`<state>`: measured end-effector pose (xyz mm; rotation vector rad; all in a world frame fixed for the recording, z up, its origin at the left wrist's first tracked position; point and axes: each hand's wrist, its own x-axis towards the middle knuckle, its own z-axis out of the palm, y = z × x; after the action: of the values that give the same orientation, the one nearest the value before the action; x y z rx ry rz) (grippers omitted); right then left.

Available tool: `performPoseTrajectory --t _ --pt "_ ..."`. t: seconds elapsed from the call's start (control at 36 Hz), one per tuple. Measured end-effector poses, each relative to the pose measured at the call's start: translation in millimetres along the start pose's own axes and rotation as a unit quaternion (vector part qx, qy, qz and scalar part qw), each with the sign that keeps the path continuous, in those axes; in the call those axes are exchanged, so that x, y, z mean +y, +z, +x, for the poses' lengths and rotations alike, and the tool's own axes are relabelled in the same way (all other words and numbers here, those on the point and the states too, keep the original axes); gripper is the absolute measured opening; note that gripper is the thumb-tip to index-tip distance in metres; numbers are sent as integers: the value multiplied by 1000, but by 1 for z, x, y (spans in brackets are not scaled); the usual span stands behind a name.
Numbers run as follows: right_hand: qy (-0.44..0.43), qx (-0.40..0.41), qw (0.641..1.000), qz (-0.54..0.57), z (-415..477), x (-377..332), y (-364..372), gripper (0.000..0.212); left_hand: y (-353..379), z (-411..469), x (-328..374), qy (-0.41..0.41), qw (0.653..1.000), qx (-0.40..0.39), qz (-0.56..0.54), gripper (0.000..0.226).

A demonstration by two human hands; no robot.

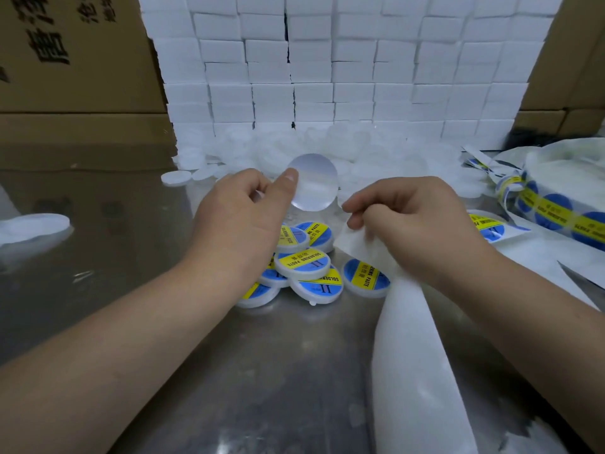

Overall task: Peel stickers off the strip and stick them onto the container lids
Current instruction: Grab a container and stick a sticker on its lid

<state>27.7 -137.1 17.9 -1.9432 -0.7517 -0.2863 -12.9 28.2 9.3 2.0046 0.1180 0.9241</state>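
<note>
A blank lid is pinched at its left edge between the thumb and curled fingers of the left hand. It is held up above and just behind the pile of labelled lids, with its flat face turned toward the camera. The right hand is set to the right of that pile, its fingers curled and pinched on the upper end of the strip. The strip's long axis is laid from this hand down across the worktop toward the person, passing the pile on its right side.

The coming move is judged to turn on one gap: the lid lies to the left of the right fingertips and slightly beyond them — near, but not touching. Whether a sticker is already free of the strip cannot be told, since the pinched paper is pale and partly hidden by the fingers. If one is free, it would have to be carried leftward above the pile and laid flat on the raised face, and the right hand is the nearer for that.

More stickers are seen on a roll well to the right of the pile, and a heap of unlabelled lids is banked behind it.
</note>
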Motion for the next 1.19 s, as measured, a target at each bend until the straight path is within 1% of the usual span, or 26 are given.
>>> performPoseTrajectory --t 0.08,0.19,0.31,0.36,0.42,0.5,0.61,0.69,0.75,0.81,0.86,0.92,0.97,1.03,1.06,1.11,1.14,1.19 --pt "-32 -15 999 6 -2 -4 2 32 1 -1 2 -5 1000 -5 1 47" --pt "-67 -31 997 -24 -3 -5 2 44 1 0 2 -42 998 -13 -41 42" --pt "-92 -20 995 -41 -3 -4 2 49 2 1 3 -75 993 -33 -90 34" --pt "-101 -15 994 -37 -4 -3 2 46 3 1 4 -83 990 -37 -104 36" --pt "-104 -2 994 -33 -3 -1 3 39 4 2 4 -94 989 -43 -108 37" --pt "-107 21 994 -33 -3 -1 3 30 4 1 6 -110 986 -56 -108 32" --pt "-90 41 995 -25 -3 -2 3 27 4 1 8 -116 985 -69 -104 31" --pt "-88 52 995 -22 -3 -3 3 29 5 0 8 -126 983 -80 -107 39" --pt "-87 59 994 -21 -3 -3 3 29 4 1 10 -158 971 -87 -156 50" --pt "-75 75 994 -15 -1 -2 2 27 1 5 11 -197 950 -84 -228 56" --pt "-51 95 994 11 1 -2 0 24 -4 11 10 -209 934 -58 -283 49" --pt "-21 100 993 65 2 -4 -1 24 -4 13 8 -201 922 -30 -329 32" --pt "8 80 989 123 2 -6 -1 25 1 12 8 -209 901 -19 -380 15" --pt "28 49 986 156 1 -9 1 26 4 10 8 -225 875 -28 -429 14" --pt "34 39 985 166 0 -9 2 26 5 9 7 -223 875 -30 -429 16" --pt "40 29 982 184 -1 -11 2 28 7 10 5 -207 895 -31 -393 18" --pt "43 24 980 193 -1 -12 2 28 7 10 4 -201 900 -34 -385 18" --pt "51 10 978 204 -1 -13 2 29 5 9 5 -189 899 -57 -391 15"
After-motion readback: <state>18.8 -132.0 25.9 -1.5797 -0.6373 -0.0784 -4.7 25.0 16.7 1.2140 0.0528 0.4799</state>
